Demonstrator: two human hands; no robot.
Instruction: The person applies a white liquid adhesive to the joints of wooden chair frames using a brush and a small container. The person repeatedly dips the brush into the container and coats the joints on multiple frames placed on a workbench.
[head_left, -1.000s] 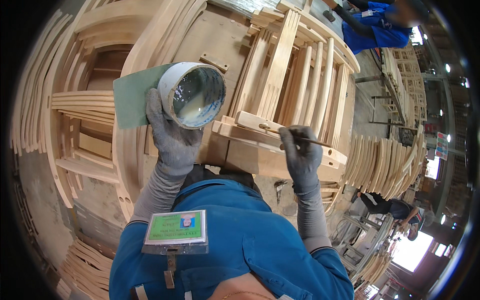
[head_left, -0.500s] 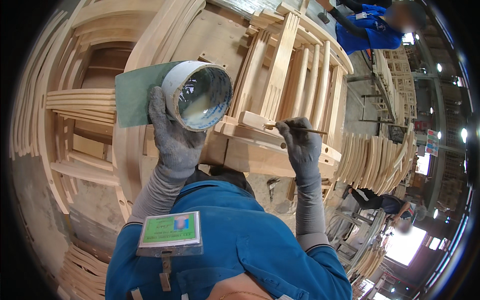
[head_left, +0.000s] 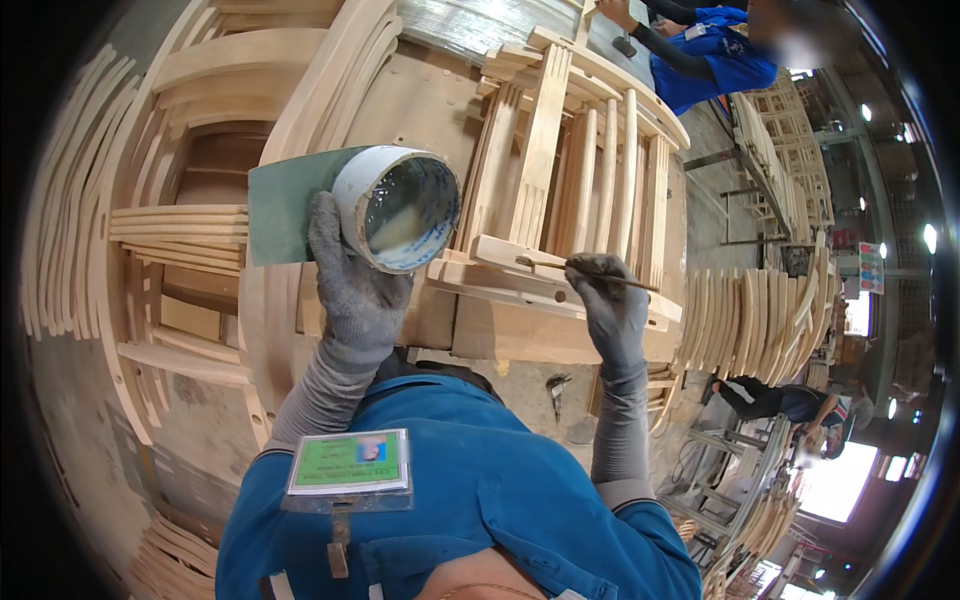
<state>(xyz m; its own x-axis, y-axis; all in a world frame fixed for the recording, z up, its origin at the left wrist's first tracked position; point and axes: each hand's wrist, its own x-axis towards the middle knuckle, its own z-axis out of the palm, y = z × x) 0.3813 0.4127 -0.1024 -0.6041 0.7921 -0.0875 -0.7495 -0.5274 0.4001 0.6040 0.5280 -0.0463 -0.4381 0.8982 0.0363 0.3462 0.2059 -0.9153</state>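
My gloved left hand [head_left: 362, 300] grips a round pot [head_left: 375, 165], tilted so that whitish liquid [head_left: 400, 232] shows inside its lined wall. A flat green sheet [head_left: 290, 205] is against the pot's far-left side, partly behind it. My gloved right hand [head_left: 612, 305] pinches a thin brown stick [head_left: 630, 283]. The stick's tip reaches the pale wooden rail [head_left: 500, 250] at the near side of a slatted wooden frame [head_left: 540, 150], around a small hole. Whether the tip touches the wood, I cannot tell.
The frame lies over stacked boards on a cardboard-covered bench [head_left: 430, 90]. Stacks of curved wooden parts [head_left: 290, 90] stand at left, more slats [head_left: 755, 315] at right. A person in a blue shirt [head_left: 715, 60] works beyond the frame; another person [head_left: 800, 405] is at far right.
My right hand has shifted slightly down, and the stick now lies more slanted, its tip further left along the rail. The pot stays in my left hand; the view has shifted a little.
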